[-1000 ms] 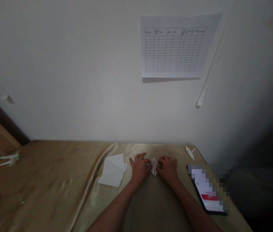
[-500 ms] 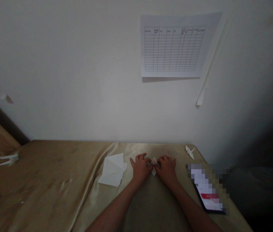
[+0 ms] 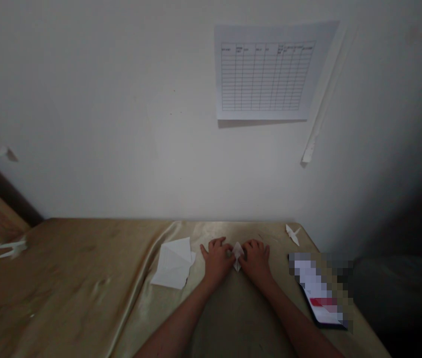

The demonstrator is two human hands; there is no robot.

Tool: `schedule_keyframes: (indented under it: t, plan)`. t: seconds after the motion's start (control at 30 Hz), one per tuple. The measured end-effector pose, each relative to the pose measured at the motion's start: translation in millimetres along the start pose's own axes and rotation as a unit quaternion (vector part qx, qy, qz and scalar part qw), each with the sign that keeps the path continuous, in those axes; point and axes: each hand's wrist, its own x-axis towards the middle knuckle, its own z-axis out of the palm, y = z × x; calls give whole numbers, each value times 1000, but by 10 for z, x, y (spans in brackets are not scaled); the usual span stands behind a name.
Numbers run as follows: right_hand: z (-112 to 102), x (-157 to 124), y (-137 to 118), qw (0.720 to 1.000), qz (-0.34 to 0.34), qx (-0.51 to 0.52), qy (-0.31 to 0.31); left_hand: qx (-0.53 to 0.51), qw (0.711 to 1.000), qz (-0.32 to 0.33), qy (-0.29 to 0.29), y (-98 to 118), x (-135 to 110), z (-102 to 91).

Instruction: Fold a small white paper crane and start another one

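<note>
A small white folded paper piece (image 3: 237, 254) lies on the tan cloth-covered table (image 3: 84, 278), near the wall. My left hand (image 3: 216, 259) presses on its left side with curled fingers. My right hand (image 3: 256, 258) pinches its right side, fingers bent. The two hands nearly touch over the paper, so only its middle and its lower tip show between them.
A stack of white paper sheets (image 3: 174, 262) lies just left of my left hand. A finished paper crane (image 3: 293, 233) sits at the back right. A phone (image 3: 321, 293) lies to the right. More paper cranes (image 3: 9, 247) rest at the far left. A printed table sheet (image 3: 266, 72) hangs on the wall.
My hands have closed in on the folded paper, which shows less between them than before. The view has shifted slightly.
</note>
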Motion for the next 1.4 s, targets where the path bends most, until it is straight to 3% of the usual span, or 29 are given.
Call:
schedule_keyframes:
  t: [0.33,0.83,1.13,1.4]
  plan:
    - [14,24,51,999,-6,26,-26,-17,1000,0,0,-60,27,-42]
    - [-57,68,367,983,-142,98,-65,-21,999,29,-36,-145,60,-96]
    - [-72,80,391,979,-162,109,-49,-18,994,78,-81,-258,93,-138]
    - [-67,62,341,985,-140,92,-41,-8,992,85,-98,-293,111,-146]
